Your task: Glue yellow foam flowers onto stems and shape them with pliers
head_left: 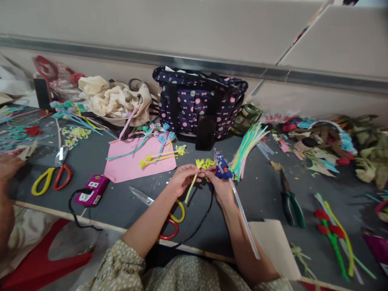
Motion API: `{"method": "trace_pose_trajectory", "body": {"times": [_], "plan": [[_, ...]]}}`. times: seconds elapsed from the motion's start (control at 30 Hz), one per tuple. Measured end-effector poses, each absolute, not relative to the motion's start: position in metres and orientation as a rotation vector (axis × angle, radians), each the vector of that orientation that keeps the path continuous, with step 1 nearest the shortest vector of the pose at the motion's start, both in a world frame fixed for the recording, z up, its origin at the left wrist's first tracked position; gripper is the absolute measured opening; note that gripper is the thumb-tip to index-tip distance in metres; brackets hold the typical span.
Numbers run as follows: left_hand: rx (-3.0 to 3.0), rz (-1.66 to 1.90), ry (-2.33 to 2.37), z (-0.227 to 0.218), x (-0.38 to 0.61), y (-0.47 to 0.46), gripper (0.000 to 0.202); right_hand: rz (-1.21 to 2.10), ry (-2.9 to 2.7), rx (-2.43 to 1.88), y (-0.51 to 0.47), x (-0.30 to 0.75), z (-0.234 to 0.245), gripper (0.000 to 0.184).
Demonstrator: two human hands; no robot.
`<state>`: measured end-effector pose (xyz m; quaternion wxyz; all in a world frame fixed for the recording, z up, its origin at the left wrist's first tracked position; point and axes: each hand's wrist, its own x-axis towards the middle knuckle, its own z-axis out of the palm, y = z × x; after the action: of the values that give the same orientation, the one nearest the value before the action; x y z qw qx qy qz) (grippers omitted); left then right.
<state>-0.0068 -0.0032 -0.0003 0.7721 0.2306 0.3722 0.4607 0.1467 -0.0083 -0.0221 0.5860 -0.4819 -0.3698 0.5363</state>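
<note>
My left hand (182, 180) is closed, its fingertips pinching a yellow fuzzy-stem flower (190, 186) whose thin stalk hangs downward. My right hand (222, 186) meets it at the fingertips and is wrapped around a blue glue gun (222, 166). From the gun's back a long clear glue stick (242, 220) runs across my right forearm. Just beyond the fingers lies a heap of yellow snippets (207, 163). Scissors with yellow and red handles (178, 212) are partly hidden under my left forearm.
Pink paper (133, 159) with finished stems lies left, near a purple power strip (92, 190) and other scissors (57, 173). A polka-dot bag (194, 101) and phone (206, 133) stand behind. Fuzzy stems (248, 149) and pliers (291, 202) lie right. Another person's hand (10, 169) is far left.
</note>
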Motion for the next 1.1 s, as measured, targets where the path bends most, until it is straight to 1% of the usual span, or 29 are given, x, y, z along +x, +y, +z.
{"method": "trace_pose_trajectory", "body": {"times": [0.17, 0.5, 0.7, 0.8, 0.97, 1.1], "plan": [[0.473, 1.042, 0.796, -0.002, -0.007, -0.002, 0.019, 1.265, -0.891, -1.129, -0.007, 0.149, -0.022, 0.019], [0.472, 1.028, 0.814, 0.004, -0.006, -0.003, 0.021, 1.288, -0.855, -1.128, -0.009, 0.147, -0.018, 0.023], [0.549, 0.950, 0.883, -0.006, -0.007, -0.003, 0.022, 1.175, -0.861, -1.171, -0.010, 0.154, -0.021, 0.023], [0.578, 0.893, 0.936, -0.010, -0.006, -0.002, 0.018, 1.126, -0.883, -1.159, -0.010, 0.158, -0.020, 0.022], [0.639, 0.840, 0.999, -0.003, -0.004, -0.003, 0.011, 1.073, -0.940, -1.192, -0.012, 0.160, -0.010, 0.022], [0.678, 0.827, 0.998, 0.003, -0.003, -0.005, 0.010, 0.991, -1.060, -1.234, -0.015, 0.160, 0.001, 0.019]]}}
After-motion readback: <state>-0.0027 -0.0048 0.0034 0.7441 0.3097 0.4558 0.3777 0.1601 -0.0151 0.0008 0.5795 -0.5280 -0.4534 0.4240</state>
